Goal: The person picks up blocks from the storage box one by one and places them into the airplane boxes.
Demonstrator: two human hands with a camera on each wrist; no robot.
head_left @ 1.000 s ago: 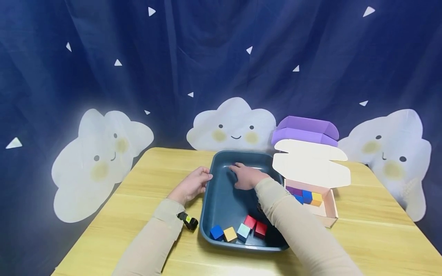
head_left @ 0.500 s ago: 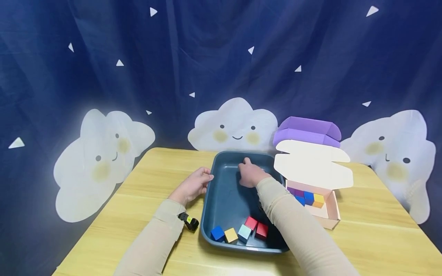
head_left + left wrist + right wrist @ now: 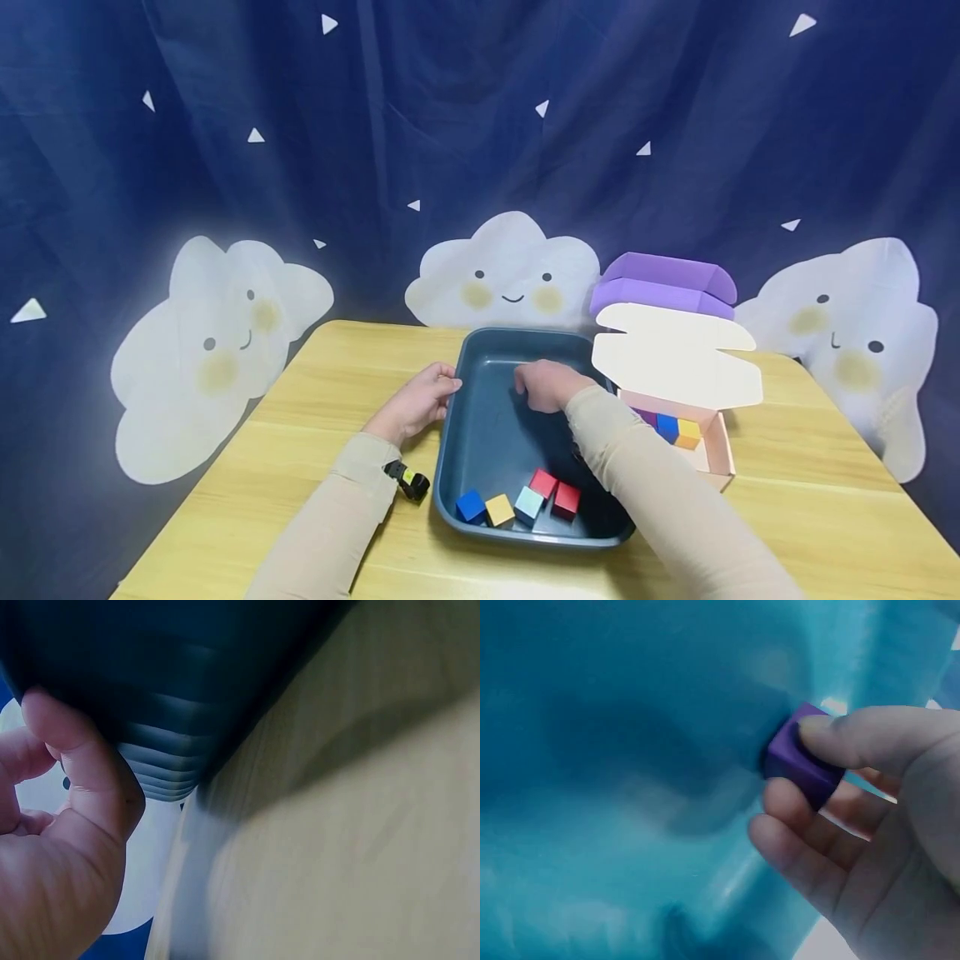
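My right hand (image 3: 551, 386) is inside the dark blue-green tray (image 3: 447, 450), toward its far end. Seen from the right wrist, the thumb and fingertips pinch a purple cube (image 3: 802, 759) close above or at the tray floor; I cannot tell if it touches. In the head view the hand hides this cube. My left hand (image 3: 420, 402) stays at the tray's left rim. Its thumb (image 3: 75, 746) touches the tray there, and the other fingers are loosely bent beside it. Along the tray's near end lie a blue cube (image 3: 471, 506), a yellow cube (image 3: 500, 510), a pale blue cube (image 3: 528, 505) and red cubes (image 3: 566, 501).
Right of the tray stands an open cardboard box (image 3: 718, 446) with its white and purple lid (image 3: 675, 354) raised. It holds purple, blue and yellow cubes (image 3: 687, 433). Both stand on a wooden table (image 3: 810, 483). A dark blue curtain (image 3: 480, 108) with cloud shapes hangs behind.
My right hand, its fingers spread over the tray's far end a second ago, has drawn slightly nearer and right, with its fingers now bent down. The left hand has not moved.
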